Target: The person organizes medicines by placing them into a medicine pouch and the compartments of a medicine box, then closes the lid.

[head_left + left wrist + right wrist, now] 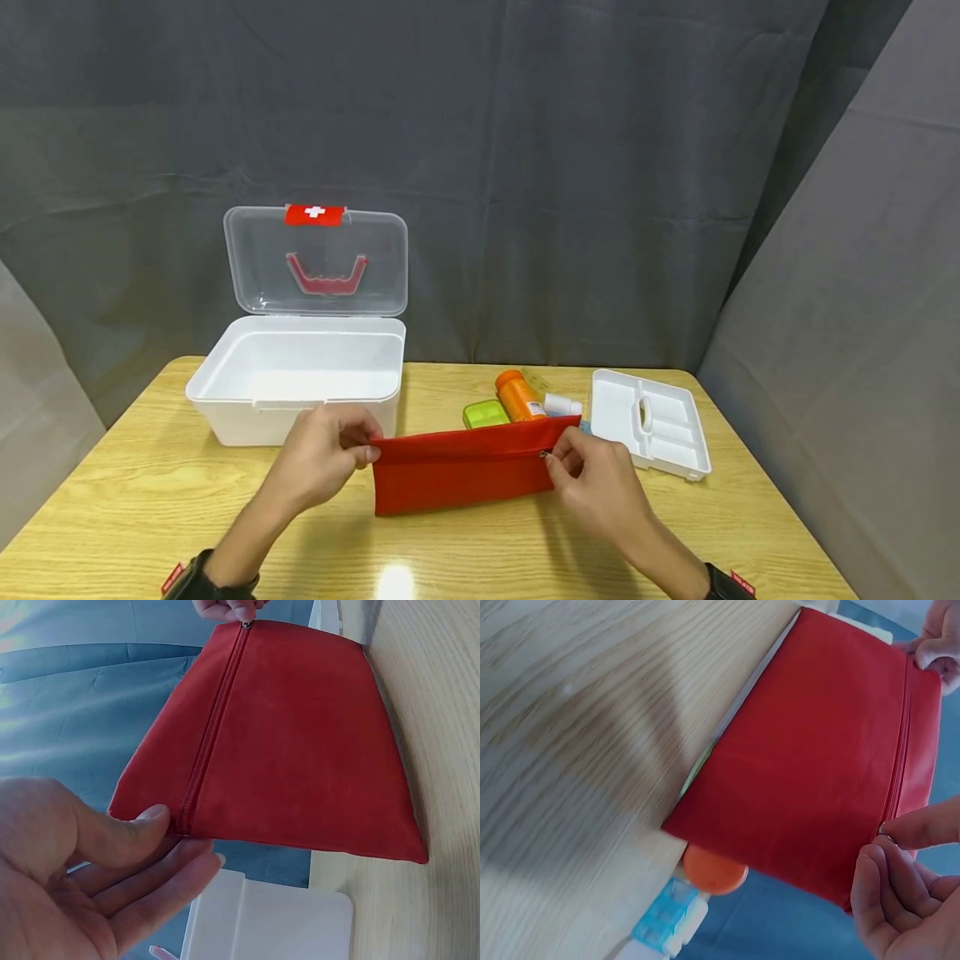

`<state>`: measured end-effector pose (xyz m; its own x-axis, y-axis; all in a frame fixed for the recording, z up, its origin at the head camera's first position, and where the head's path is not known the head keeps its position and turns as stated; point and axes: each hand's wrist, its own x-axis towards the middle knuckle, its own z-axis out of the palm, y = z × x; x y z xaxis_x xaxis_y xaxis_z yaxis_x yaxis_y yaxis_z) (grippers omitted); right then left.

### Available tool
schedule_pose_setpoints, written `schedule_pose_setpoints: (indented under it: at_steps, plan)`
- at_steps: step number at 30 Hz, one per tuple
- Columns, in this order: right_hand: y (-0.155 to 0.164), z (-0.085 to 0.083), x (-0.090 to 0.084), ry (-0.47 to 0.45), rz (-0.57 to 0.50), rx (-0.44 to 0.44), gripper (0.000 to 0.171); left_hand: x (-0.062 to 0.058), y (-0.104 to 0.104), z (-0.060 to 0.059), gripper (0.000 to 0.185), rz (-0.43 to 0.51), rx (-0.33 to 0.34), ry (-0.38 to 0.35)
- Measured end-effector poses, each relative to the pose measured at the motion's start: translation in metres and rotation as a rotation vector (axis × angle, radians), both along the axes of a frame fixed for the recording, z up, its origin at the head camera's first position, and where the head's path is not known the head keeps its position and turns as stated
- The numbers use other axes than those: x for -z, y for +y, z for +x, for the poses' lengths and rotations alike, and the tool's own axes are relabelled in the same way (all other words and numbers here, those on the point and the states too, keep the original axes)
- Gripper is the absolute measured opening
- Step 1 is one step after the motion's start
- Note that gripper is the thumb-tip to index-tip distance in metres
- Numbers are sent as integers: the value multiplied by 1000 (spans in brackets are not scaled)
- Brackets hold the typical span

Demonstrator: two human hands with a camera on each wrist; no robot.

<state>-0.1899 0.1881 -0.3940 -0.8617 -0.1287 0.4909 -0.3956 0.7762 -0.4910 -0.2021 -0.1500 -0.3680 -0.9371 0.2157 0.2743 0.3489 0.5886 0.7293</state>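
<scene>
Over the surface (450, 546), left grip (322, 454) is pinching a pouch (461, 482), right grip (600, 483) its zip (212, 727), slanted tugging possibly risking snags.

The pouch (461, 477) looks like matt cloth, the box (243, 427) smooth plastic.

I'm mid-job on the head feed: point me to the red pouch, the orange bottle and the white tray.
Red pouch (461, 482): head view, lower front panel.
Orange bottle (519, 399): head view, body below the cap.
White tray (617, 408): head view, bare floor, left of its handle.
</scene>
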Motion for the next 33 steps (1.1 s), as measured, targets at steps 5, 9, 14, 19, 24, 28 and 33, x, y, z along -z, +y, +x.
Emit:
schedule_pose_setpoints:
  at_steps: [5, 9, 14, 19, 24, 28, 33]
  plan:
    - [16, -2, 0, 35, 56, 40, 27, -3, -5, 2, 23, -22, 7, -24]
    - [25, 0, -1, -8, 65, 72, 26, -4, -9, 3, 23, -2, 52, -54]
    - [26, 0, -2, -58, 60, 61, 25, -4, -10, 2, 22, 11, 83, -56]
    - [25, -1, -3, -98, 39, 76, 25, -3, -12, 2, 21, 8, 91, -48]
    - [24, -3, -3, -151, -2, 79, 14, -4, -12, 1, 17, -9, 87, -55]
    - [22, -5, -1, -211, -22, 60, 16, -7, -9, 3, 15, -35, 67, -63]
    - [18, -6, -1, -341, -130, 33, 16, -11, -3, 5, 15, -90, 44, -44]
